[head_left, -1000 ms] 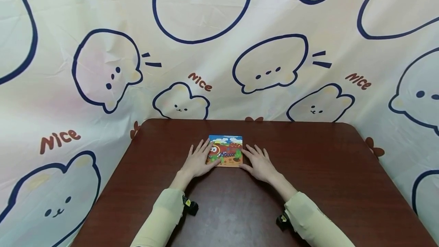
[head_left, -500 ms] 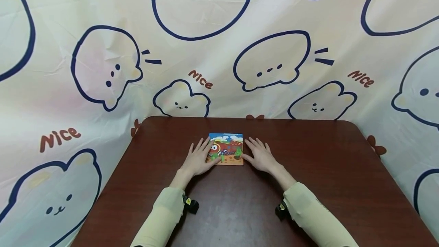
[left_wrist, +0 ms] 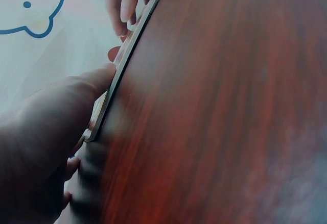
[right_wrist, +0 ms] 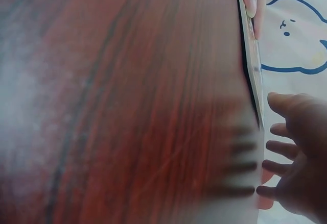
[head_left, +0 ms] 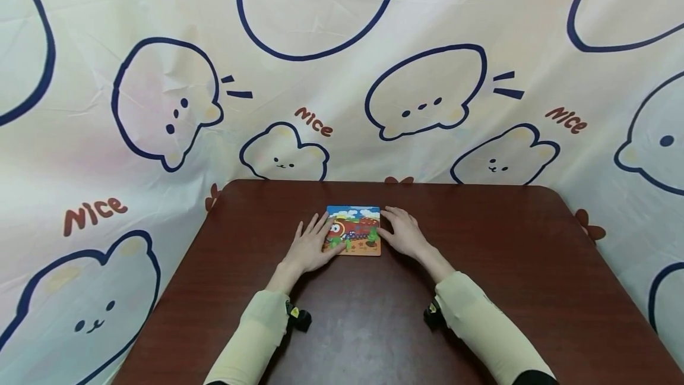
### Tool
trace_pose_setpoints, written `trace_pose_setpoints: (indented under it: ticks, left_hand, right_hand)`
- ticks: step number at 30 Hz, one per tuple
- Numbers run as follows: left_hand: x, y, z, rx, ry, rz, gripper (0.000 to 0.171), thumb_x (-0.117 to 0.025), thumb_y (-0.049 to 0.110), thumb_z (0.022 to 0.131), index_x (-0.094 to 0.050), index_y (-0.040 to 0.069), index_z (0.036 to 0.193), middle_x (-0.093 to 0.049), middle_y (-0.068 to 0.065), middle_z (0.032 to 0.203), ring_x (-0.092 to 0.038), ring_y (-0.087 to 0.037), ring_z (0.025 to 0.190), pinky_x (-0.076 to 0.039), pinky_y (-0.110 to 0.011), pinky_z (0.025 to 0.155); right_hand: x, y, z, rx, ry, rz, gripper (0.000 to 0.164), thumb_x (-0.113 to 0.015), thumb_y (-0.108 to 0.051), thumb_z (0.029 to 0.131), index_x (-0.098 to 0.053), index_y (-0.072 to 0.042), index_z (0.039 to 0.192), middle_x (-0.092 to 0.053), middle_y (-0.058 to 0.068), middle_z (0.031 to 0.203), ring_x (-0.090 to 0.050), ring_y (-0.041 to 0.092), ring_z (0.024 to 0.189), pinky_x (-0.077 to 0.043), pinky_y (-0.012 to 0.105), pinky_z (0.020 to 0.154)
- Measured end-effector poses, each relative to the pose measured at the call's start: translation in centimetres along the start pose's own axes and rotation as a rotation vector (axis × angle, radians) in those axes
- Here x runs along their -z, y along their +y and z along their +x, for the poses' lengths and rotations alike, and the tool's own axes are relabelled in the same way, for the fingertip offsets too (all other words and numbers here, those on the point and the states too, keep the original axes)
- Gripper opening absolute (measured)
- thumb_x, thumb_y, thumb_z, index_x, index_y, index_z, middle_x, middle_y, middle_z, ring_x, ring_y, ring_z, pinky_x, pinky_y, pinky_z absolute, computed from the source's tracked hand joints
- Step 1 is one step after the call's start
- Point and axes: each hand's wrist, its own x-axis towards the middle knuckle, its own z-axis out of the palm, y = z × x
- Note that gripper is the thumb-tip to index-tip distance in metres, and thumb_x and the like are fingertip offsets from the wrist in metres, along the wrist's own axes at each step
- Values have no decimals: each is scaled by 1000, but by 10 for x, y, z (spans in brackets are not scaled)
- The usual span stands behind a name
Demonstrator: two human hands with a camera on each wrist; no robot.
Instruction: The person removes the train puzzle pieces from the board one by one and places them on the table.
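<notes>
The largest item in front of me is a pale backdrop [head_left: 336,91], printed with navy-outlined animal heads and the word "Nice". Against it stands a dark red-brown wood-grain table [head_left: 481,242]. Two pale green sleeves [head_left: 253,331] reach across the tabletop.

Left hand [head_left: 309,249]: fingers spread and nearly straight, lying over the left edge of the picture board, thumb on its lower part; nothing grasped.
Right hand [head_left: 404,235]: fingers extended at the board's right edge, thumb set apart; nothing grasped. The head view places this thumb at the edge; the right wrist view shows a gap there.

The square picture board [head_left: 355,232] lies flat on the table between the hands. Only the head view shows its sky, clouds and green plants; the wrist views show its thin edge.

Smallest: a black wrist device [head_left: 301,319] at each cuff.
</notes>
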Motion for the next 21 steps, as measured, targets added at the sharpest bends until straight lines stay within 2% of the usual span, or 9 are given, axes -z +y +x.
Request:
trace_pose_setpoints:
  ticks: [5, 10, 21]
  left_hand:
    - [-1, -1, 0, -1, 7, 1, 90, -56, 68, 107, -28, 20, 177, -19, -6, 186, -13, -35, 175, -8, -68, 139]
    - [-3, -3, -2, -9, 8, 13, 89, -55, 69, 107, -28, 21, 177, -19, -6, 186, -13, -34, 175, -8, -68, 139]
    - [0, -3, 0, -9, 8, 31, 90, -54, 70, 107, -27, 21, 177, -19, -5, 186, -12, -34, 175, -8, -67, 139]
  right_hand:
    - [-2, -2, 7, 33, 37, 8, 53, -71, -28, 109, -63, 4, 150, -55, 26, 162, -45, 47, 156, -37, 74, 125]
    - [-5, -5, 10, 57, 49, 4, 45, -76, -25, 106, -70, 1, 142, -62, 23, 153, -51, 45, 148, -42, 71, 120]
    - [-4, -6, 14, 82, 60, 39, 44, -79, -24, 104, -72, -1, 140, -66, 22, 149, -55, 46, 143, -44, 72, 115]
